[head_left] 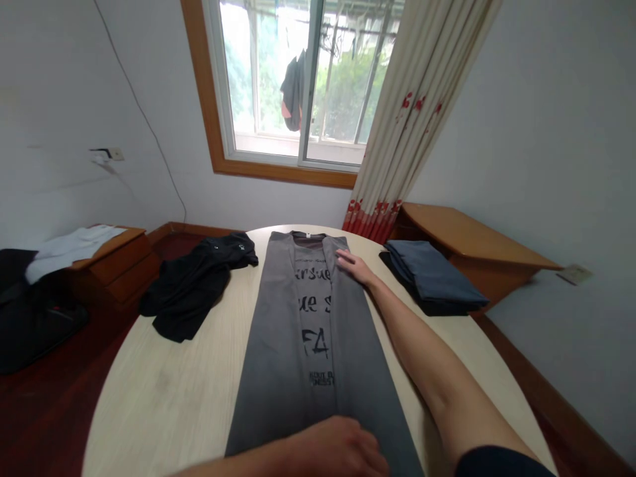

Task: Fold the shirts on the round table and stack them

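Observation:
A grey T-shirt (pixel 278 331) with dark printed lettering lies lengthwise on the round table, its collar toward the window. Both of its sides are folded inward, leaving a strip of the print showing down the middle. My right hand (pixel 356 266) rests on the shirt's right shoulder edge, fingers stretched out. Near the lower end of the shirt, my left hand (pixel 342 447) is closed, with its fingers curled down on the fabric. Its fingertips are partly hidden, and the shirt's bottom hem is out of view.
On the pale round table (pixel 163 384), a crumpled black garment (pixel 199 278) lies left of the shirt. Folded dark blue and black clothes (pixel 432 275) are stacked at the right. A wooden desk (pixel 467 232) stands beyond them, and a low cabinet (pixel 119 265) at the left.

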Available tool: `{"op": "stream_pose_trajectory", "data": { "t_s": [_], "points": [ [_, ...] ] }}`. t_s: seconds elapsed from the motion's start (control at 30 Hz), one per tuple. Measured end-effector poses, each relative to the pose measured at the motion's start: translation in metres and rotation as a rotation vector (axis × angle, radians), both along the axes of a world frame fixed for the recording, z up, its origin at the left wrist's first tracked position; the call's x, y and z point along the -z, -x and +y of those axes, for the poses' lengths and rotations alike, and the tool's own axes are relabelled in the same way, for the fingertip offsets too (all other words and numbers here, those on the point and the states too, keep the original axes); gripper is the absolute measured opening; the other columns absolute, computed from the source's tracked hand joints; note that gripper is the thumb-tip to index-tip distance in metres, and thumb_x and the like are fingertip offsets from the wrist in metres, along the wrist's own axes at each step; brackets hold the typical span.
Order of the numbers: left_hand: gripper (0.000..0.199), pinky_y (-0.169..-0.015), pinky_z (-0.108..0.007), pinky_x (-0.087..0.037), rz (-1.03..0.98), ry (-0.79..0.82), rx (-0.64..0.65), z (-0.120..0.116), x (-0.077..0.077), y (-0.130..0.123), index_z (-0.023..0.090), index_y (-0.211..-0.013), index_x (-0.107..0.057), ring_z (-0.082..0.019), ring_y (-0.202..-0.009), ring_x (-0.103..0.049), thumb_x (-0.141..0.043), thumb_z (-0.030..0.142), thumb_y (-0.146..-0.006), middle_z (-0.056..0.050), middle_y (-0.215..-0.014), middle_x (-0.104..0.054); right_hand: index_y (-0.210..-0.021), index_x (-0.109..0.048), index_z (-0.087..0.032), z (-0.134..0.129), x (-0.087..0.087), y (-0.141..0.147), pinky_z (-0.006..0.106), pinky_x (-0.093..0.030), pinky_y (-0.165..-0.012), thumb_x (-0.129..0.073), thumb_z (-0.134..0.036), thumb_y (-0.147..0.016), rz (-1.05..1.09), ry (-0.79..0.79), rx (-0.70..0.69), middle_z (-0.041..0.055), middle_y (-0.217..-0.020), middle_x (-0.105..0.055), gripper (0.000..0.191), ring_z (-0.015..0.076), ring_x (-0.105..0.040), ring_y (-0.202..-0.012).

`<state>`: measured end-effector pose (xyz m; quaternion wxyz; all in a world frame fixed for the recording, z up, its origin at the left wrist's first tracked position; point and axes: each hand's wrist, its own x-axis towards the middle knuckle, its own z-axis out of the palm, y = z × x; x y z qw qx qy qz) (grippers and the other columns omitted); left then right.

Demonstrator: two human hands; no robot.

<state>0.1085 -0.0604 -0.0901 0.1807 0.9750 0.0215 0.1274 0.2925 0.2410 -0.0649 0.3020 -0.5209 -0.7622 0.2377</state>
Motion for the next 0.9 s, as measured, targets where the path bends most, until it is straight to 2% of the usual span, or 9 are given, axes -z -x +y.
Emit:
{"op": "stream_pose_trajectory", "data": {
  "t_s": [0.07,0.17,0.3,0.43,0.57,0.63,0.7,0.83,0.9],
  "points": [
    [0.025,-0.068,-0.033,-0.042,-0.063,0.014,-0.092,-0.005,-0.015,0.009,0.023,-0.078,-0.062,-0.015,-0.076,-0.061,-0.066,0.041,-0.093,0.001,-0.079,-0.07,-0.146,-0.055,-0.02,-0.043,0.005,-0.003,0.052,-0.017,-0.124,-0.061,-0.046,-0.094,-0.123,-0.014,-0.119,0.0113,-0.159,-0.042,0.058,0.0284,-0.024,-0.154],
    [0.026,-0.071,-0.034,-0.04,-0.112,0.028,-0.233,-0.008,-0.037,0.022,0.021,-0.081,-0.064,-0.016,-0.078,-0.06,-0.064,0.044,-0.093,-0.001,-0.08,-0.07,-0.149,-0.051,-0.027,-0.112,0.008,-0.007,0.065,-0.008,-0.121,-0.064,-0.05,-0.091,-0.282,-0.067,-0.222,0.0101,-0.162,-0.036,0.065,0.0339,-0.019,-0.155],
    [0.024,-0.082,-0.034,-0.042,-0.163,0.057,-0.375,-0.001,-0.056,0.037,0.019,-0.087,-0.065,-0.018,-0.087,-0.062,-0.053,0.036,-0.098,-0.005,-0.088,-0.071,-0.151,-0.048,-0.028,-0.201,0.001,-0.014,0.065,-0.005,-0.121,-0.057,-0.052,-0.095,-0.366,-0.115,-0.318,0.0108,-0.162,-0.036,0.062,0.0328,-0.022,-0.154],
    [0.021,-0.091,-0.036,-0.045,-0.175,0.093,-0.47,0.001,-0.061,0.058,0.019,-0.094,-0.066,-0.021,-0.096,-0.062,-0.049,0.031,-0.099,-0.007,-0.097,-0.071,-0.153,-0.046,-0.03,-0.283,-0.008,-0.019,0.064,-0.005,-0.121,-0.057,-0.056,-0.095,-0.394,-0.097,-0.45,0.0115,-0.163,-0.034,0.064,0.0329,-0.026,-0.153],
    [0.018,-0.094,-0.037,-0.047,-0.159,0.064,-0.538,-0.004,-0.054,0.096,0.02,-0.098,-0.067,-0.022,-0.104,-0.062,-0.05,0.026,-0.097,-0.008,-0.107,-0.07,-0.153,-0.045,-0.029,-0.352,-0.015,-0.022,0.066,-0.005,-0.121,-0.059,-0.054,-0.094,-0.368,-0.086,-0.608,0.0125,-0.162,-0.036,0.067,0.034,-0.03,-0.151],
    [0.02,-0.096,-0.038,-0.047,-0.138,0.034,-0.596,-0.007,-0.048,0.122,0.02,-0.099,-0.068,-0.022,-0.108,-0.062,-0.048,0.023,-0.096,-0.009,-0.113,-0.07,-0.152,-0.047,-0.029,-0.372,-0.014,-0.029,0.065,-0.007,-0.122,-0.06,-0.052,-0.094,-0.324,-0.083,-0.661,0.012,-0.16,-0.04,0.063,0.033,-0.032,-0.15],
    [0.024,-0.098,-0.039,-0.048,-0.111,0.004,-0.663,-0.009,-0.041,0.15,0.019,-0.1,-0.069,-0.023,-0.111,-0.062,-0.046,0.019,-0.095,-0.01,-0.118,-0.069,-0.149,-0.051,-0.029,-0.376,-0.009,-0.041,0.063,-0.013,-0.123,-0.056,-0.047,-0.097,-0.258,-0.097,-0.618,0.0114,-0.157,-0.044,0.055,0.0311,-0.035,-0.149],
    [0.035,-0.105,-0.043,-0.048,-0.076,-0.022,-0.757,-0.013,-0.033,0.191,0.019,-0.108,-0.071,-0.025,-0.118,-0.061,-0.042,0.012,-0.09,-0.011,-0.127,-0.068,-0.141,-0.06,-0.027,-0.352,0.005,-0.069,0.062,-0.029,-0.118,-0.044,-0.033,-0.103,-0.157,-0.19,-0.295,0.0137,-0.15,-0.053,0.042,0.0298,-0.047,-0.142],
    [0.035,-0.108,-0.044,-0.046,-0.067,-0.02,-0.749,-0.018,-0.034,0.2,0.02,-0.111,-0.071,-0.026,-0.123,-0.06,-0.045,0.013,-0.089,-0.012,-0.131,-0.067,-0.137,-0.064,-0.026,-0.339,0.005,-0.076,0.061,-0.034,-0.116,-0.045,-0.029,-0.101,-0.161,-0.214,-0.248,0.0143,-0.147,-0.056,0.041,0.0306,-0.049,-0.139]
  ]
}}
